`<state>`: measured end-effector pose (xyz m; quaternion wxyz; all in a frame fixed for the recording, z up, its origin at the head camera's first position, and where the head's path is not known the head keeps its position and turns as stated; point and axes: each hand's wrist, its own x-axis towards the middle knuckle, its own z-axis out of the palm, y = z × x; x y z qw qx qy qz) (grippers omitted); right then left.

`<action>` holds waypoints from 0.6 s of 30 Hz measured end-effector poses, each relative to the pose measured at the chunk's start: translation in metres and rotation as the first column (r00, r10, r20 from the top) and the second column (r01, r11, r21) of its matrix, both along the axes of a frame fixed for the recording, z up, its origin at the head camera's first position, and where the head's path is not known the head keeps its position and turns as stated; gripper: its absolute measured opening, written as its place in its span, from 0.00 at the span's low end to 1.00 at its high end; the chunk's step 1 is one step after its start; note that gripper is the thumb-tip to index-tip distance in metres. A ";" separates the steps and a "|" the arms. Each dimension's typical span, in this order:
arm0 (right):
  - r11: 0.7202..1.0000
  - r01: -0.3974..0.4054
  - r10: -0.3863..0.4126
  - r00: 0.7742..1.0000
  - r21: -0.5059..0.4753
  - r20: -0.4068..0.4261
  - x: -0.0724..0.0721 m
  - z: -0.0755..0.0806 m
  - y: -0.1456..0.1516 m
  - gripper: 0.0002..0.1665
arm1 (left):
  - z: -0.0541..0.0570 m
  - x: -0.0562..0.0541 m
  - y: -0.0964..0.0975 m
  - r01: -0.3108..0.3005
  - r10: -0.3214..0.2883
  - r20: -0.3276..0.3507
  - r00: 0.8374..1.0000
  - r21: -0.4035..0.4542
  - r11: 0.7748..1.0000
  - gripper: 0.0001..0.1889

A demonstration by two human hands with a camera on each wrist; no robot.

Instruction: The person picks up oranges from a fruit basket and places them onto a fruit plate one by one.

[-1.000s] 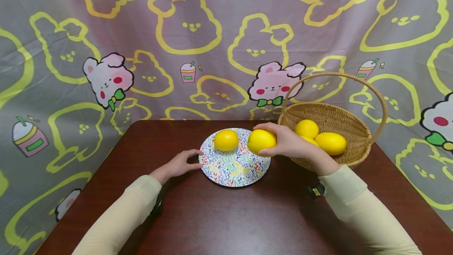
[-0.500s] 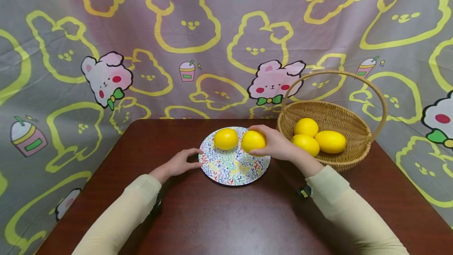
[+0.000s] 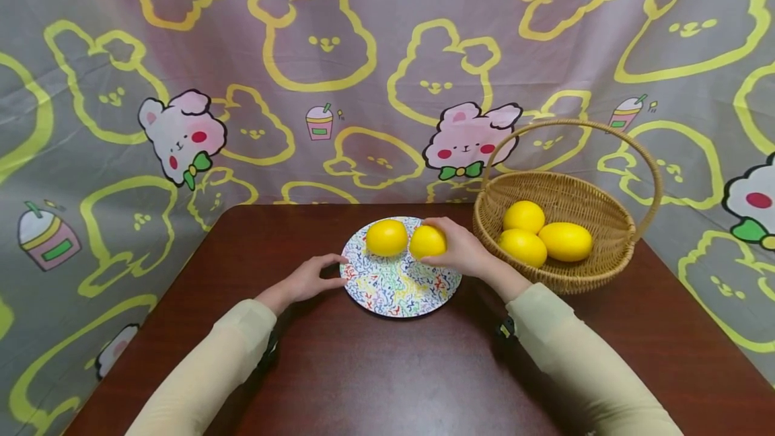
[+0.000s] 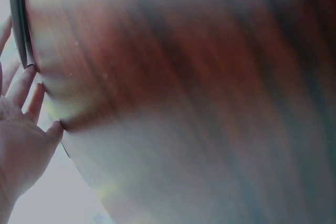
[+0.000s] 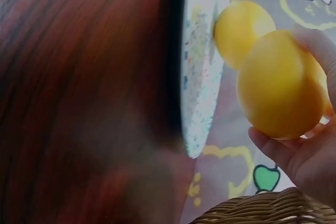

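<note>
My right hand [image 3: 460,247] grips a yellow lemon [image 3: 427,242] over the right part of a round plate [image 3: 393,291] with a multicoloured squiggle pattern. In the right wrist view, a gap shows between this held lemon [image 5: 281,85] and the plate [image 5: 202,93], with thumb and fingers on either side of the fruit. Another lemon [image 3: 386,237] lies on the plate's back left part, just left of the held one. At the plate's left edge, my left hand [image 3: 305,279] touches the rim with thumb and fingertips spread; its fingers [image 4: 37,100] look fairly straight in the left wrist view.
A wicker basket [image 3: 605,221] with a tall arched handle [image 3: 650,173] stands to the right of the plate, holding 3 lemons [image 3: 566,242]. Everything rests on a dark reddish-brown table [image 3: 387,369]. A cartoon-printed curtain [image 3: 375,32] hangs behind and at both sides.
My right hand has carried its lemon left from near the basket, closer to the lemon on the plate. My left hand has stayed at the plate's left rim.
</note>
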<state>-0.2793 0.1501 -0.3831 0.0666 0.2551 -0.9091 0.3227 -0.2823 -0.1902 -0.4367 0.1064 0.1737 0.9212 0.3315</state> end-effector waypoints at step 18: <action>0.996 0.071 -0.073 0.996 0.045 0.053 -0.018 -0.006 -0.007 0.42 | -0.003 -0.002 -0.001 -0.001 0.001 -0.001 1.000 -0.003 1.000 0.28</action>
